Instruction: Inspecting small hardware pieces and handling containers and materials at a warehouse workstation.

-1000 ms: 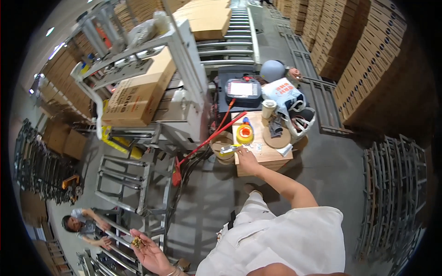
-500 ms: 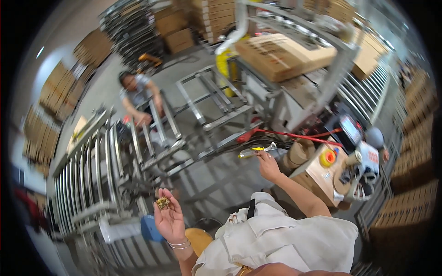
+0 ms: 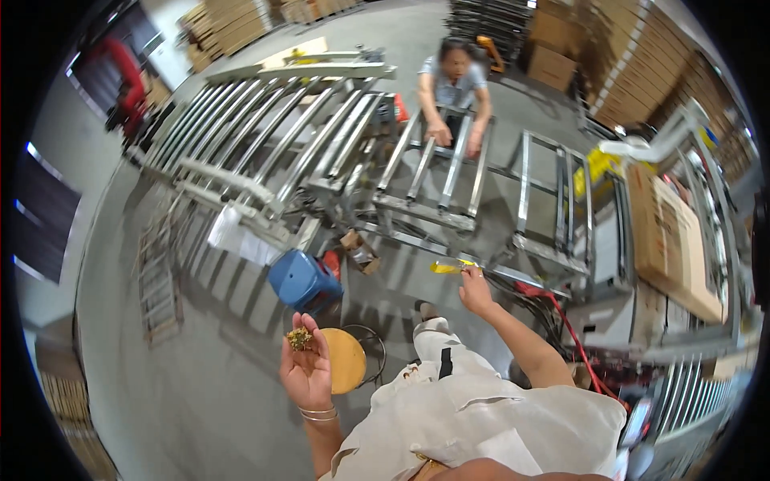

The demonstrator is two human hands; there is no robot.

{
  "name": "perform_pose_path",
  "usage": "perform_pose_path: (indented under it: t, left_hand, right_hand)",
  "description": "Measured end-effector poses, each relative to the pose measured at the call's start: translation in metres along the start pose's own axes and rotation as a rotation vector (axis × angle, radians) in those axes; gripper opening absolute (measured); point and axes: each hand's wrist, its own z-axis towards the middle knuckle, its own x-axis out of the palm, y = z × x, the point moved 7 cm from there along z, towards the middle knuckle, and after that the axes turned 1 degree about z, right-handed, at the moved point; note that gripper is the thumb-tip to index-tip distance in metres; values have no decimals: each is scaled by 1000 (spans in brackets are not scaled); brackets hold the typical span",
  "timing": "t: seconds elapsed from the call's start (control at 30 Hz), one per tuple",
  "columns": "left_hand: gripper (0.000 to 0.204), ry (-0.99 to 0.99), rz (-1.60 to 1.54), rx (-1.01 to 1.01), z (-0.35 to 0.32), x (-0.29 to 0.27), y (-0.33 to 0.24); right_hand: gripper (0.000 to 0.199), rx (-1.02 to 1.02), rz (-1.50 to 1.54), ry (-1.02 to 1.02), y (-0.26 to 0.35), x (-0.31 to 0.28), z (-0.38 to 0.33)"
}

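My left hand (image 3: 306, 373) is held palm up, cupped around a small heap of yellow-brown bits (image 3: 299, 340). Their exact kind is too small to make out. Two thin bangles circle that wrist. Out in front and to the right, my right hand (image 3: 476, 292) pinches the end of a small packet (image 3: 447, 265), partly see-through and partly yellow. The packet points leftward from the fingers, clear of my left hand.
A round wooden-topped stool (image 3: 345, 361) stands beside my left hand, with a blue stool (image 3: 303, 279) beyond. Farther off run roller conveyors (image 3: 297, 148) and metal frames, where a co-worker (image 3: 454, 84) bends over. A red pole (image 3: 571, 333) slants at right.
The view has swung left, so the conveyor, co-worker and stools sit farther right and the cluttered workbench has mostly left the picture. Both hands keep their holds.
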Motion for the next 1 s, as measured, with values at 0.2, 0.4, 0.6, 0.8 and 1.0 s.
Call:
perform_pose_path:
  t: [0.2,0.4,0.6,0.8,1.0]
  left_hand:
    - [38,-39,4,96,61,9,19]
    - [40,-104,-73,81,119,11,57]
    - [40,-168,-142,68,158,-32,71]
    - [42,-165,-170,50,198,-92,70]
    - [45,-214,-237,10,231,-172,66]
  right_hand:
    - [39,-105,145,172,23,54,112]
    - [31,115,325,542,12,154,160]
    - [28,404,515,769,0,234,178]
    - [24,495,588,796,-1,327,209]
    - [26,468,506,793,-11,445,253]
